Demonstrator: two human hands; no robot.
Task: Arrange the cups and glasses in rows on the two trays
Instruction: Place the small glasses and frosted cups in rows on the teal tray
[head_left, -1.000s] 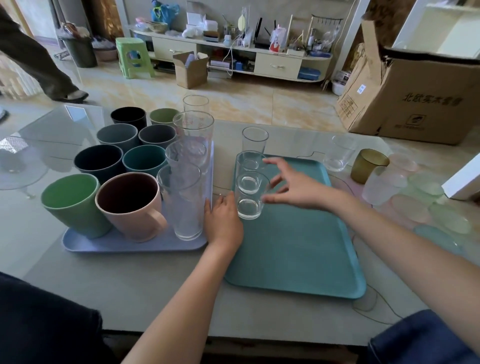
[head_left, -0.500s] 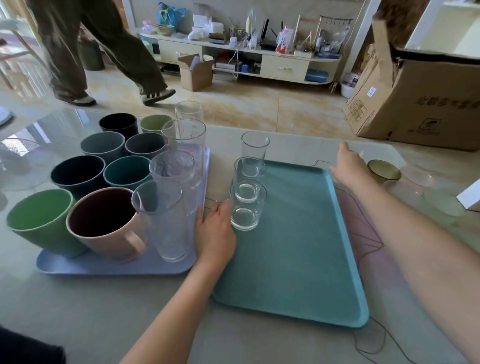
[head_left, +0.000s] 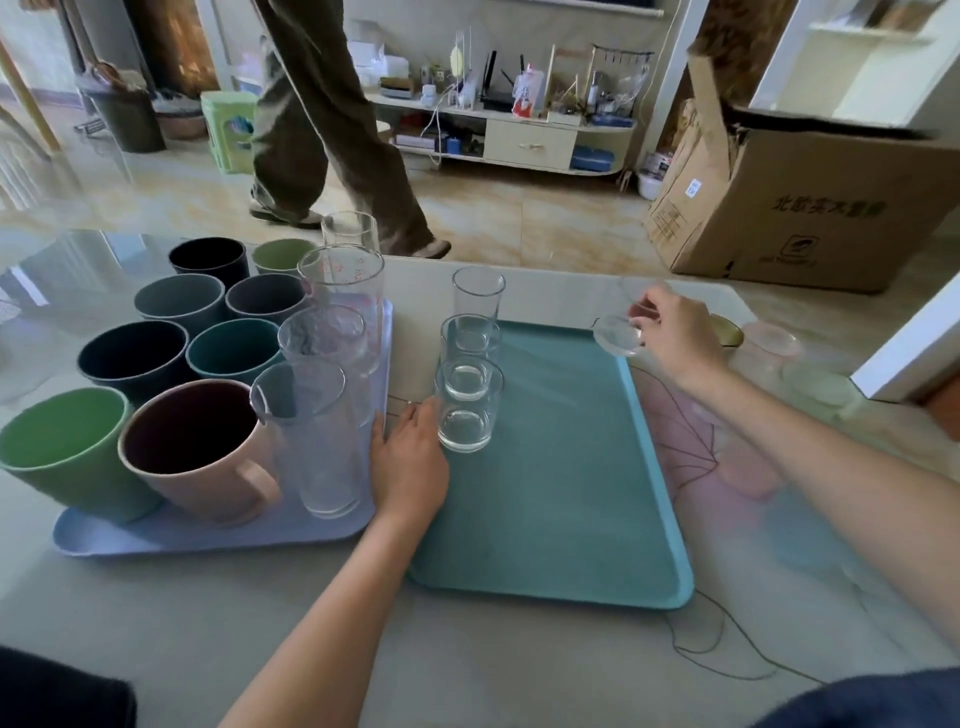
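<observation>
Your table (head_left: 156, 623) carries two trays side by side. Teal tray (head_left: 561, 493) sits on the right, mostly bare: only three clear short glasses (head_left: 470, 410) in a single column along its left edge, the far one at or just past the tray's far rim, can't tell which. Lilac tray (head_left: 208, 532) on the left is packed: two columns of coloured cups, green cup (head_left: 62, 447) and pink mug (head_left: 202, 452) nearest you, darker cups behind, then a column of tall clear tumblers (head_left: 311, 436) on its right side.

Your left hand (head_left: 410, 462) lies flat in the seam between the trays, fingers straight, holding nothing, fingertips just beside the nearest short glass.

Your right hand (head_left: 675, 332) is up over the teal tray's far right corner, fingers pinching a small clear glass (head_left: 618, 332), tilted and lifted off the table.

Amber cup (head_left: 727, 330) and several frosted pastel cups (head_left: 769, 345) wait on the table right of that hand, partly hidden by it.
</observation>
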